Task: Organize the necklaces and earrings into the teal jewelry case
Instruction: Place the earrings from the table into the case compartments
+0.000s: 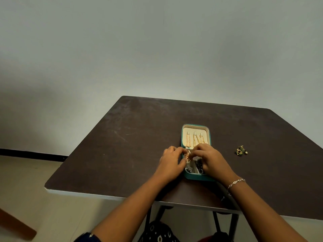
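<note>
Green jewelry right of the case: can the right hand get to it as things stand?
Probably yes. The green jewelry lies on the table, right of the teal case, with bare tabletop between it and the right hand. That hand is curled over the case's compartments; whether it holds anything is hidden.

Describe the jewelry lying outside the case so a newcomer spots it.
On the dark brown table, find the open teal case near the front edge. Right of it, on bare tabletop, lies a small green-and-gold cluster with a white bead, the only piece outside the case.
</note>
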Action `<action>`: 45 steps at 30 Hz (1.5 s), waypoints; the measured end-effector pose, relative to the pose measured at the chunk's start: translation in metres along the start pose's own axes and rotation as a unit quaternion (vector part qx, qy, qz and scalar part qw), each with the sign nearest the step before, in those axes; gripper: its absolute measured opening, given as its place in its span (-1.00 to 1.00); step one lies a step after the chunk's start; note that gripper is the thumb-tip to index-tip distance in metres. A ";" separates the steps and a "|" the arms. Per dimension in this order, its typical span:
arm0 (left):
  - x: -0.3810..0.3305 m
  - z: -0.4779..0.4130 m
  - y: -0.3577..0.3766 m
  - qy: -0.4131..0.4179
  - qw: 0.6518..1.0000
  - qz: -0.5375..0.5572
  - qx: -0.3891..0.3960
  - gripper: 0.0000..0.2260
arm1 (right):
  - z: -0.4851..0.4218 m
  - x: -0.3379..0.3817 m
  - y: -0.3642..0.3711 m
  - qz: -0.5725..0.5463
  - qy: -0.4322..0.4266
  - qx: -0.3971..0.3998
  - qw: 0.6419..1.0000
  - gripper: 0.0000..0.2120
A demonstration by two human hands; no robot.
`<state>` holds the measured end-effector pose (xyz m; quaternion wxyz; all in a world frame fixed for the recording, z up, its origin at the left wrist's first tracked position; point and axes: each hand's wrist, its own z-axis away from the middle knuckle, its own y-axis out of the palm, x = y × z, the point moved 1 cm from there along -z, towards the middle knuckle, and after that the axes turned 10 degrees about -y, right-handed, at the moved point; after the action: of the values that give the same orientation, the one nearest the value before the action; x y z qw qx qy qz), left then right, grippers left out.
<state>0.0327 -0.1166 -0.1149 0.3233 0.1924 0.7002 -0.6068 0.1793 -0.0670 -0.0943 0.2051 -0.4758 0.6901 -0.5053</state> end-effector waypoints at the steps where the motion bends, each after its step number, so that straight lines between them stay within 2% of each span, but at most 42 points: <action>1: 0.000 0.000 0.000 -0.001 1.000 0.001 0.000 -0.74 | 0.000 -0.001 0.001 0.002 -0.001 0.006 1.000 -0.71; 4: 0.000 0.000 0.001 0.007 1.000 0.007 -0.010 -0.74 | 0.001 -0.002 0.002 0.001 0.006 0.013 1.000 -0.69; 6: -0.001 0.001 0.000 0.022 0.999 0.020 -0.032 -0.74 | 0.004 -0.002 0.000 -0.013 0.009 -0.012 1.000 -0.64; 9: -0.004 0.002 -0.004 0.045 0.994 0.046 -0.093 -0.76 | 0.014 -0.007 -0.010 -0.017 0.014 -0.038 0.999 -0.68; 14: -0.022 0.011 -0.009 0.112 0.974 0.069 -0.182 -0.78 | 0.046 -0.025 -0.024 -0.014 0.012 -0.025 1.000 -0.68; 17: -0.045 0.025 0.000 0.163 0.965 0.105 -0.174 -0.76 | 0.070 -0.039 -0.030 -0.015 0.024 0.019 0.999 -0.65; 19: -0.061 0.036 0.014 0.195 0.960 0.124 -0.158 -0.78 | 0.084 -0.047 -0.036 -0.030 0.029 0.020 0.999 -0.69; 26: -0.102 0.058 0.077 0.275 0.946 0.147 -0.083 -0.83 | 0.119 -0.084 -0.049 -0.184 0.146 -0.076 0.969 -0.82; 31: -0.119 0.046 0.109 0.214 0.964 0.157 -0.020 -0.82 | 0.126 -0.110 -0.048 -0.269 0.230 -0.149 0.923 -0.75; 35: -0.125 0.023 0.123 0.144 0.978 0.148 -0.032 -0.81 | 0.115 -0.126 -0.045 -0.281 0.283 -0.205 0.894 -0.75; 40: -0.125 -0.002 0.137 0.040 0.986 0.145 -0.079 -0.85 | 0.096 -0.148 -0.038 -0.219 0.341 -0.243 0.881 -0.82; 45: -0.131 -0.027 0.144 -0.034 0.983 0.142 -0.114 -0.87 | 0.078 -0.158 -0.035 -0.155 0.347 -0.226 0.897 -0.90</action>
<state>0.2161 -0.0465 -0.1276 0.4497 0.2308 0.7190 -0.4770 0.3275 0.0289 -0.1261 -0.2414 -0.4043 0.7309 -0.4941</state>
